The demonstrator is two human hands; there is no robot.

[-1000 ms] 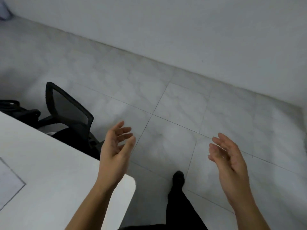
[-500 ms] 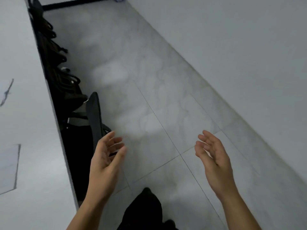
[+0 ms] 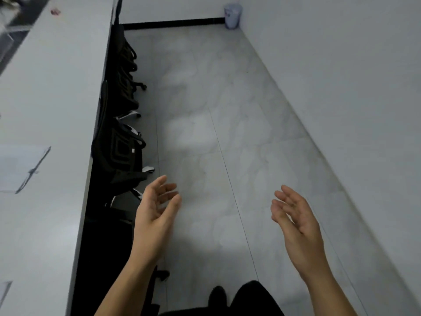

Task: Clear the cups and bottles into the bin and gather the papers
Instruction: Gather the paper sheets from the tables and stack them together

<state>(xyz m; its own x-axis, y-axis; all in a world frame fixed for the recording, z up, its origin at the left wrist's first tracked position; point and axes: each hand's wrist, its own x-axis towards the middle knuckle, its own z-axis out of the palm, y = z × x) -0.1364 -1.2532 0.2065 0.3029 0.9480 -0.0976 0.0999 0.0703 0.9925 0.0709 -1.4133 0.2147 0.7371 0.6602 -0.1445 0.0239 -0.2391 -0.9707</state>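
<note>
My left hand (image 3: 157, 213) and my right hand (image 3: 296, 222) are raised in front of me over the tiled floor, palms facing each other, fingers apart, both empty. A pale bin (image 3: 232, 15) stands far off in the corner at the end of the aisle. On the long white table (image 3: 52, 92) to my left lies a sheet of paper (image 3: 20, 167), with another sheet's corner (image 3: 4, 290) near the bottom edge. A small reddish item (image 3: 55, 11) sits far up the table, too blurred to name.
Several black office chairs (image 3: 123, 133) are pushed in along the table's right edge. A white wall (image 3: 353, 87) runs along the right side. The grey tiled aisle (image 3: 216, 133) leads straight to the bin. My dark shoe and trouser leg (image 3: 248, 297) show at the bottom.
The view has swung left and now looks down the whole aisle; the bin and the row of chairs have come into sight. Both hands stay raised and empty.
</note>
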